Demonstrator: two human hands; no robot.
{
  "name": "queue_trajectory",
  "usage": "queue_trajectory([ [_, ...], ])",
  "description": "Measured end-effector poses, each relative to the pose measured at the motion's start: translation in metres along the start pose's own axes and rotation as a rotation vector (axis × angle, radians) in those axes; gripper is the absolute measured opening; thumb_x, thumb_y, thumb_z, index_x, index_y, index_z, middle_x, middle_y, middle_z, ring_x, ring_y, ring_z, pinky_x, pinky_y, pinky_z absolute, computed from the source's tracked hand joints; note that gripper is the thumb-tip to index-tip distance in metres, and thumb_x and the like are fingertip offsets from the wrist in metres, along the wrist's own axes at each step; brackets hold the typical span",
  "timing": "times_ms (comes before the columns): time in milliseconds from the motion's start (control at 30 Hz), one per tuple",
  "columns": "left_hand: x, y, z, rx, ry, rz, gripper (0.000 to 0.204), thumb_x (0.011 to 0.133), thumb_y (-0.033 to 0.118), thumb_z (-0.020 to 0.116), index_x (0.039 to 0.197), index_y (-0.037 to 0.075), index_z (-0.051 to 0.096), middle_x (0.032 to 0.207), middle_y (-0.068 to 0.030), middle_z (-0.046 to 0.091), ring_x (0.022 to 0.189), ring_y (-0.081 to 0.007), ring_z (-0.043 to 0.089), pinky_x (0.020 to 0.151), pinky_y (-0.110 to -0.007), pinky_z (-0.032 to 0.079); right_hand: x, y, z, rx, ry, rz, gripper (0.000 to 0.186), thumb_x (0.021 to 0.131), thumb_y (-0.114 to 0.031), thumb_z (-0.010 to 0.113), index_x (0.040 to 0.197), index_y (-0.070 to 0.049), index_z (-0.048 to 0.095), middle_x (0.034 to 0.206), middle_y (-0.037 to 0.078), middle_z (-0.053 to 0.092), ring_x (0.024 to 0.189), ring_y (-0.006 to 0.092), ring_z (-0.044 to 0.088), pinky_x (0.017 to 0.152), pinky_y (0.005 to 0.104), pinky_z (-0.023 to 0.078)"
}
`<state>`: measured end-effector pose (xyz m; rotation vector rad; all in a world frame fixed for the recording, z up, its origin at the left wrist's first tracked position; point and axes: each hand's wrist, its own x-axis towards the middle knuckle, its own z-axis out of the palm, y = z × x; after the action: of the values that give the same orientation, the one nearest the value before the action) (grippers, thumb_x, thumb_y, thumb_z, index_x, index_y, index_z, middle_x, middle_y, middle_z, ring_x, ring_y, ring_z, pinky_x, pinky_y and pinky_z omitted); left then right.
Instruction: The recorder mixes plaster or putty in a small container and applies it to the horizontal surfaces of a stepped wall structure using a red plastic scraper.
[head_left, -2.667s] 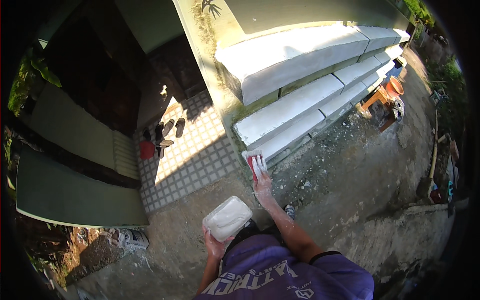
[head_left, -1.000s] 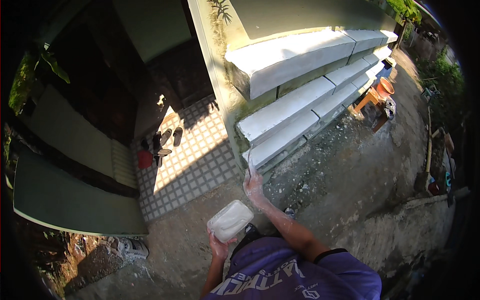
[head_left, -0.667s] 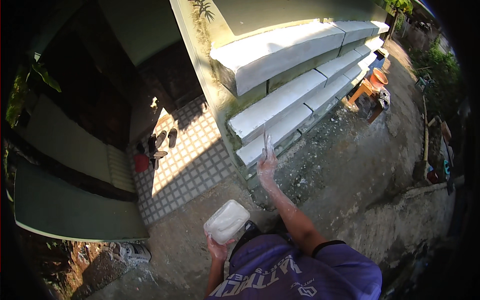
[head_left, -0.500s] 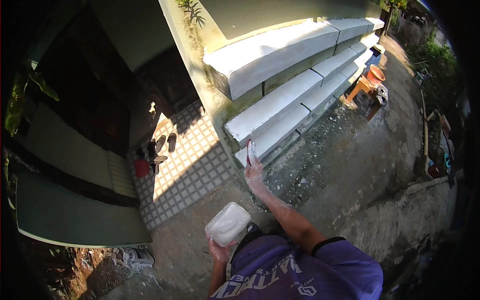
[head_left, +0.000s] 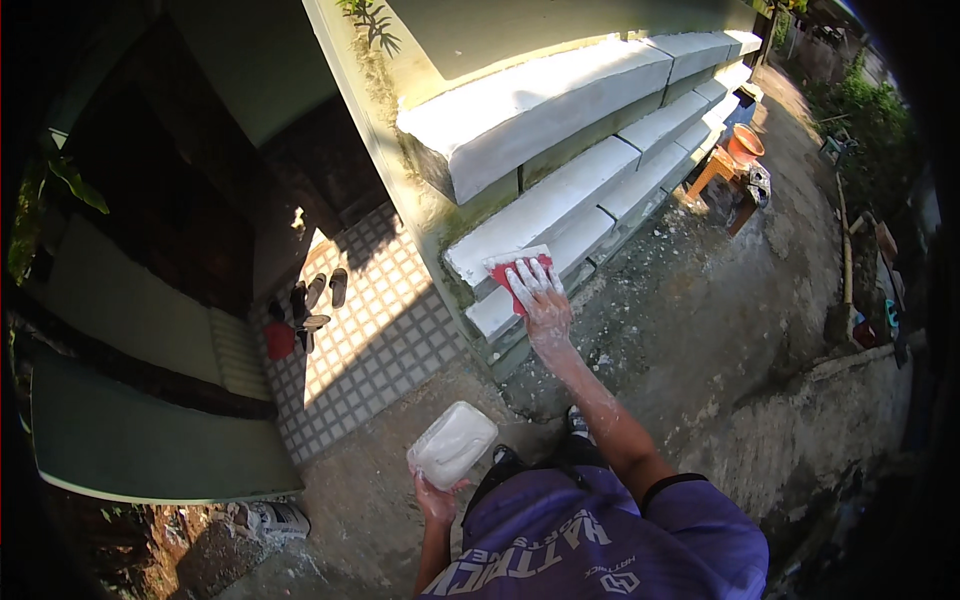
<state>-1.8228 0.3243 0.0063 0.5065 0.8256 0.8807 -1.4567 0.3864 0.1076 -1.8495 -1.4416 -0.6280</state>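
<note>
My right hand (head_left: 543,308), coated in white, has its fingers pressed on a red spreader (head_left: 503,277) with a pale top edge, held against the front of the middle white ledge (head_left: 545,205) near its left end, above the lowest ledge (head_left: 478,320). My left hand (head_left: 435,492) grips a rectangular container (head_left: 453,443) of smooth white paste low in front of my body, below and left of the spreader. A top white ledge (head_left: 550,90) runs along the wall higher up.
A tiled porch (head_left: 370,350) with sandals (head_left: 338,287) lies left, by a green panel (head_left: 150,440). A torn sack (head_left: 268,518) sits lower left. An orange stool (head_left: 710,170) with an orange bucket (head_left: 744,145) stands right of the ledges; a pole (head_left: 842,255) lies along the rough concrete path (head_left: 700,330).
The spreader was edge-on half a second ago and now faces me flat. My right hand has shifted up and rightward along the ledge end. My left hand has barely moved.
</note>
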Motion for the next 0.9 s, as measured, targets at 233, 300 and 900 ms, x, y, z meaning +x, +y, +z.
queue_trajectory([
  [233, -0.004, 0.001, 0.010, 0.028, 0.013, 0.035, 0.054, 0.092, 0.046, 0.033, 0.137, 0.016, 0.034, 0.130, -0.0103, 0.049, 0.107, -0.0298, 0.058, 0.059, -0.042, 0.059, -0.012, -0.019, -0.020, 0.155, -0.106, -0.129, 0.058, 0.068, 0.002, 0.060, 0.124, -0.012, 0.055, 0.126, 0.008, 0.055, 0.119, 0.0271, 0.051, 0.102, 0.0441, 0.038],
  [300, -0.004, 0.002, 0.012, 0.022, 0.057, 0.025, 0.054, 0.092, 0.046, 0.033, 0.137, 0.016, 0.033, 0.130, -0.0103, 0.049, 0.108, -0.0299, 0.057, 0.059, -0.042, 0.059, -0.004, -0.011, -0.023, 0.116, -0.089, -0.131, 0.059, 0.066, 0.003, 0.060, 0.123, -0.011, 0.056, 0.124, 0.009, 0.057, 0.118, 0.0284, 0.052, 0.102, 0.0445, 0.039],
  [900, 0.017, 0.003, 0.010, 0.035, -0.038, -0.025, 0.053, 0.093, 0.046, 0.031, 0.139, 0.018, 0.030, 0.133, -0.0104, 0.046, 0.112, -0.0304, 0.055, 0.061, -0.042, 0.059, 0.035, -0.002, -0.057, 1.193, -0.136, 0.951, 0.033, 0.079, 0.004, 0.060, 0.111, 0.000, 0.053, 0.100, 0.010, 0.065, 0.089, 0.0182, 0.064, 0.081, 0.0310, 0.052],
])
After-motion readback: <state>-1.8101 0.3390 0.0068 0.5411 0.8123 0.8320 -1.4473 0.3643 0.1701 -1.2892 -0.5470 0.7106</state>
